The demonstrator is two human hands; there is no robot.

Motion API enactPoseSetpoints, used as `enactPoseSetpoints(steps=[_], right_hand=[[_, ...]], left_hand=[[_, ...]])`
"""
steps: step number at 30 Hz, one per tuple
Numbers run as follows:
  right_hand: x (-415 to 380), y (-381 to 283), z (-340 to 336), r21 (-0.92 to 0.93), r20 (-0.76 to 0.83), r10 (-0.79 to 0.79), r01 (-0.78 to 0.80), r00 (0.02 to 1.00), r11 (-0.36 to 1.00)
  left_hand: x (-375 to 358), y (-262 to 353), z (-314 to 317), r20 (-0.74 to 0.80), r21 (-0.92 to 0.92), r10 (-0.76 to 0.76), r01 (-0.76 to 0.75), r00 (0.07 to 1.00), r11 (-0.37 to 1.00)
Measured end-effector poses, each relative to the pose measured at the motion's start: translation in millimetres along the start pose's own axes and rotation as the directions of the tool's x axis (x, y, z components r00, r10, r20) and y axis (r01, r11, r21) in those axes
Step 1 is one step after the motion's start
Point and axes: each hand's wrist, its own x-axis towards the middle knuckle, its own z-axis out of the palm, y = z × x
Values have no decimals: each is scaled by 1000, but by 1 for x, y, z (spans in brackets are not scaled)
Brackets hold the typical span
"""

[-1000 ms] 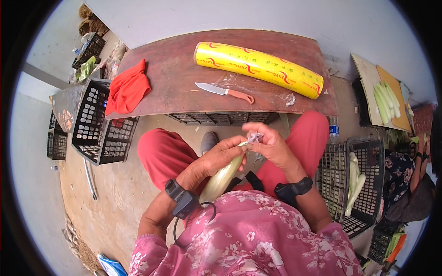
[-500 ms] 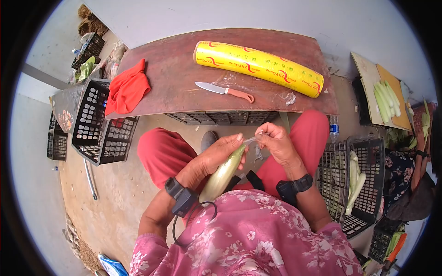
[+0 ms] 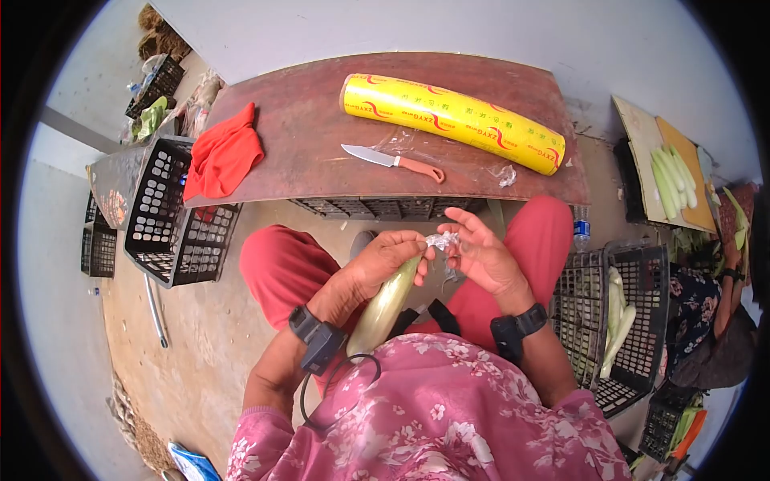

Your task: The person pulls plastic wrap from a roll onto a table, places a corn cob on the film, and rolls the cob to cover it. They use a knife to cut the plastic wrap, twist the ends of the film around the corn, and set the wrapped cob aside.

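Observation:
My left hand (image 3: 391, 255) is closed around the upper end of a pale green vegetable stem (image 3: 383, 309), which looks like celtuce. The stem slants over my lap with its lower end against my shirt, and its surface shines like clear film. A crumpled wad of clear plastic film (image 3: 443, 240) sticks out at its top, between my two hands. Fingers spread and palm turned up, my right hand (image 3: 484, 252) is right beside that wad, its fingertips at the film's edge.
On the red-brown table (image 3: 305, 128) lie a yellow film roll (image 3: 453, 122), a knife (image 3: 393, 160) and a red cloth (image 3: 224, 152). Black crates (image 3: 156, 208) stand at left; another crate (image 3: 634, 321) at right holds pale stems. A co-worker's arm (image 3: 731, 280) shows far right.
My right hand has opened from a pinch on the stretched film, its fingers now spread. The film end is bunched into a wad beside my left fingers. The stem stays in my left hand.

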Motion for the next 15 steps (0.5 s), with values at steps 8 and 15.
enactPoseSetpoints(steps=[8,15], right_hand=[[14,7,23,-405,57,-19,40,998,913],[18,18,31,-504,-79,-200,134,977,853]], left_hand=[[6,-3,-2,78,17,8,-10,997,1000],[5,-7,-2,46,4,8,-9,999,1000]])
